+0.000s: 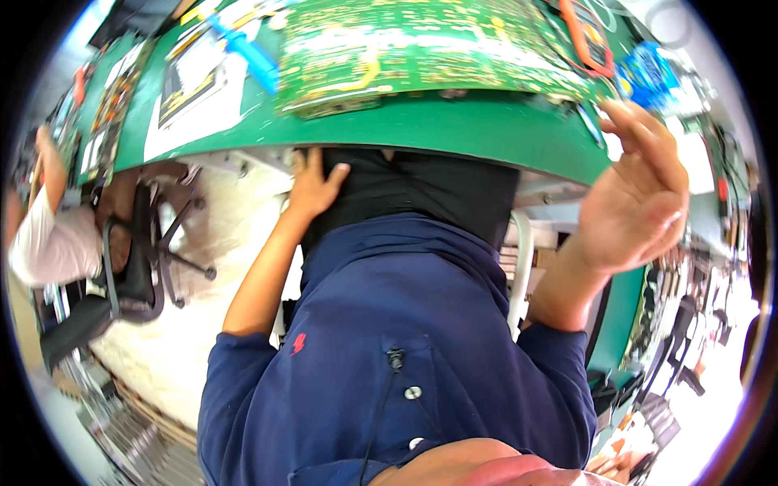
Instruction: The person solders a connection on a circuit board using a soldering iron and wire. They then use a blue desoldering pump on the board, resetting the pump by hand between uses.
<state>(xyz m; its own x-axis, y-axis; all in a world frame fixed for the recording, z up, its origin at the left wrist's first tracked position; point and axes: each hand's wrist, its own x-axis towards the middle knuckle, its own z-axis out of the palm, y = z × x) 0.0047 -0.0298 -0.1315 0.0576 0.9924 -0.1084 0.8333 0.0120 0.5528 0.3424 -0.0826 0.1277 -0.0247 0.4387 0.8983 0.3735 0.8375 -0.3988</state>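
Note:
My left hand (pixel 314 185) rests on my thigh below the bench edge, thumb spread apart from the fingers, holding nothing. Raised at the right end of the bench, my right hand (pixel 634 194) has its palm showing and its fingers loosely bent. Nothing shows in its palm; its fingertips are near the right corner of a large green circuit board (pixel 413 61). This board lies on the green bench (pixel 486 134) in front of me, components partly visible underneath. A thin tool with a light blue part (pixel 590 121) lies beside my right fingers.
A blue syringe-like tube (pixel 255 61) and a dark framed panel (pixel 190 85) on white paper lie left of the board. At the right are an orange-cased meter (pixel 587 36) and a crumpled blue bag (pixel 648 74). Another person (pixel 61 243) sits at far left beside a black chair (pixel 134 279).

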